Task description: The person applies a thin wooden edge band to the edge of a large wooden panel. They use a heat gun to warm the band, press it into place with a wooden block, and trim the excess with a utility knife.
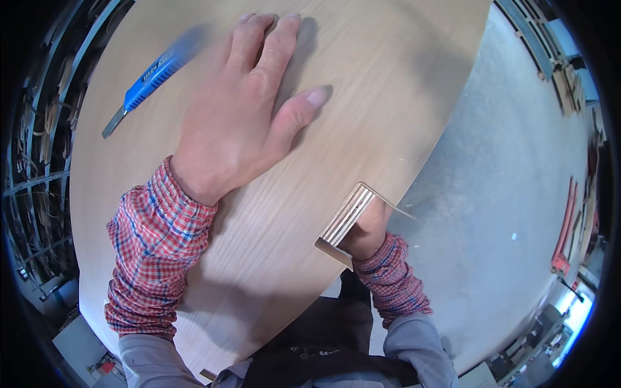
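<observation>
My left hand (236, 119) lies palm down on a large light wood-veneer panel (278, 213), thumb and fingers spread, holding nothing. Left of it, a blue utility knife (152, 81) rests on the panel with its metal tip toward the near left. A rectangular notch breaks the panel's right edge and bares a striped plywood edge (347, 213). Thin flaps of veneer (333, 252) stick out at the notch's corners. Close against that notch is my right hand (370, 226); its fingers are hidden under the panel, so what they grip does not show. Checked sleeve covers wrap both forearms.
Metal racks (48, 123) with thin strips of material line the left side. Beyond the panel's right edge spreads a pale grey floor (479, 213). Red bars (566, 223) and stacked boards (566, 84) stand along the far right.
</observation>
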A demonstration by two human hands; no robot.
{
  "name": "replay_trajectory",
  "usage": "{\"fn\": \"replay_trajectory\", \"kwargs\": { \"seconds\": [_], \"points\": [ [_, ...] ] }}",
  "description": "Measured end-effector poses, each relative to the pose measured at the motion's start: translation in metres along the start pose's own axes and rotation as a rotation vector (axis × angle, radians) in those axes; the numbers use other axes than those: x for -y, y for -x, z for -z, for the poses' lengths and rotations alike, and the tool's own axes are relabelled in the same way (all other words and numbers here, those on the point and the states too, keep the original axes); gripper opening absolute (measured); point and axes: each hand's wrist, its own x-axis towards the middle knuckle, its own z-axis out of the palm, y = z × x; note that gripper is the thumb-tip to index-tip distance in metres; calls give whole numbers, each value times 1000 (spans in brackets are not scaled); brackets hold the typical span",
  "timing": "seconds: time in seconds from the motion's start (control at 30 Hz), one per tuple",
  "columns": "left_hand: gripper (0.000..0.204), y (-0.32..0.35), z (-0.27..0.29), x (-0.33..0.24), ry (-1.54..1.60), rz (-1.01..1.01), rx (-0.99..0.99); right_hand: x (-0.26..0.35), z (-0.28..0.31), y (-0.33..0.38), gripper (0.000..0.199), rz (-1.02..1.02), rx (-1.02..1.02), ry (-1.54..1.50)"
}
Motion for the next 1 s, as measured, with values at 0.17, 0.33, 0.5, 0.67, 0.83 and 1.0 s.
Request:
{"fn": "replay_trajectory", "kwargs": {
  "seconds": [0.17,0.33,0.5,0.67,0.83,1.0],
  "points": [
    [70,0,1,3,-19,-53,-12,11,-6,9,45,-191,-68,-100],
    [70,0,1,3,34,-33,-2,6,-7,7,31,-71,-27,-55],
    [69,1,1,-2,4,-27,-14,0,-6,7,33,-136,32,-356],
    [67,10,0,1,79,-4,-50,6,0,37,66,-387,120,-222],
    [58,21,45,-43,330,5,-75,39,95,78,75,-597,78,-467],
    [62,103,92,-201,794,111,139,90,145,62,103,-548,79,-904]
  ]
}}
